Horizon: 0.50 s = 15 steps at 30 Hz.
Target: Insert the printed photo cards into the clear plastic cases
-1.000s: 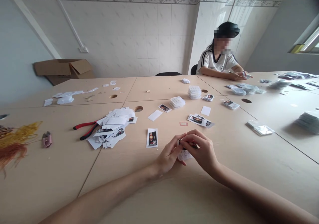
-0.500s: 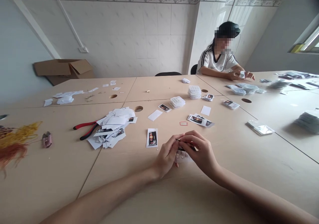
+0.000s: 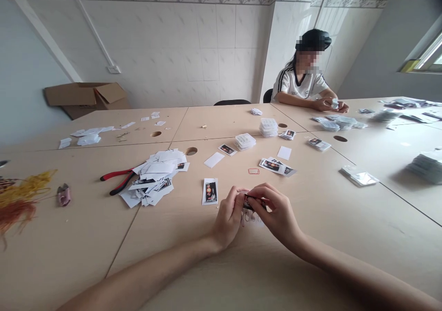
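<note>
Between left hand (image 3: 228, 221) and right hand (image 3: 276, 212), small dark card (image 3: 253, 203), pale loops (image 3: 250, 218)

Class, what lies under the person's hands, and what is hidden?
White paper shows below the left hand and right hand; fingers cover most of a dark printed strip.
</note>
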### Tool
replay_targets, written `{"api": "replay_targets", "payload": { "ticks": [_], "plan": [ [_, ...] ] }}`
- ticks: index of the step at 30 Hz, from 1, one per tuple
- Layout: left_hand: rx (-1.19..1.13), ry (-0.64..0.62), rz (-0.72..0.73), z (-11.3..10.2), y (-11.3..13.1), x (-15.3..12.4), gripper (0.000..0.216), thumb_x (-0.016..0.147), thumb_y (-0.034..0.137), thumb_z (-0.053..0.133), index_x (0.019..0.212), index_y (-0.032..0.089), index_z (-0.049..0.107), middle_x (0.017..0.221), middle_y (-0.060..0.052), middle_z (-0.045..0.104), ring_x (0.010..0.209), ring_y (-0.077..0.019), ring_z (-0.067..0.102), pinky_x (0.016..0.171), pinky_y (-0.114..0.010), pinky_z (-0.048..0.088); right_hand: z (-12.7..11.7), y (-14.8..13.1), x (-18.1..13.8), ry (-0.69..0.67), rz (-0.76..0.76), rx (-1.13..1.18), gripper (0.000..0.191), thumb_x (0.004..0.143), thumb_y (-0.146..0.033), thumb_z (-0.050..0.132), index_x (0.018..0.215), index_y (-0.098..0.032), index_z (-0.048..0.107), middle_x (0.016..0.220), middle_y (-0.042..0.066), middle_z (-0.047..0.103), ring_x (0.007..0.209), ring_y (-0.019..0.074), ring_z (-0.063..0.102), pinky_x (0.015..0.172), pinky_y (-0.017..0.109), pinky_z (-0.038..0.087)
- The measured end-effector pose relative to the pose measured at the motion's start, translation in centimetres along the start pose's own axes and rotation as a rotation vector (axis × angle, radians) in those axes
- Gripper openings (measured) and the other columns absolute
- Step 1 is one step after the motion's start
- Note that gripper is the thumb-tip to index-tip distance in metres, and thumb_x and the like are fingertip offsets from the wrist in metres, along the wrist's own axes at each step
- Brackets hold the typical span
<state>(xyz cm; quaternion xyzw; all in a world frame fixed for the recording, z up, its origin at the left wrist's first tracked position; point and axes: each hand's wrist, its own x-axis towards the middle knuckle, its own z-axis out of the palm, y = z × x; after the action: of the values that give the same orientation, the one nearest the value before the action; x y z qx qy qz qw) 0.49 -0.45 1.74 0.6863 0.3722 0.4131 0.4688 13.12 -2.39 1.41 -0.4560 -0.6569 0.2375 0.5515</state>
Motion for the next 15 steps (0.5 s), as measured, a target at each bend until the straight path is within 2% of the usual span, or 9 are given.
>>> {"api": "replay_targets", "payload": {
  "ticks": [8,15],
  "plan": [
    [0.017,0.01,0.028,-0.13,0.02,0.0,0.025,0.085,0.034,0.029,0.088,0.018,0.048,0.077,-0.001,0.054,0.07,-0.0116,0.051,0.067,-0.022,0.04,-0.09,-0.37,-0.09,-0.022,-0.02,-0.09,0.011,0.076,-0.016,0.047,0.078,-0.019,0.057,0.074,0.002,0.059,0.062,0.01,0.054,0.055,0.021,0.048],
    [-0.037,0.01,-0.057,-0.27,-0.85,-0.1,0.027,0.084,0.039,0.028,0.092,0.019,0.046,0.07,0.001,0.052,0.056,-0.0093,0.051,0.056,-0.021,0.041,-0.27,-0.18,-0.09,0.008,0.018,-0.047,0.013,0.075,-0.018,0.048,0.087,-0.02,0.051,0.065,-0.002,0.053,0.059,0.0084,0.052,0.054,0.019,0.05]
  ]
}}
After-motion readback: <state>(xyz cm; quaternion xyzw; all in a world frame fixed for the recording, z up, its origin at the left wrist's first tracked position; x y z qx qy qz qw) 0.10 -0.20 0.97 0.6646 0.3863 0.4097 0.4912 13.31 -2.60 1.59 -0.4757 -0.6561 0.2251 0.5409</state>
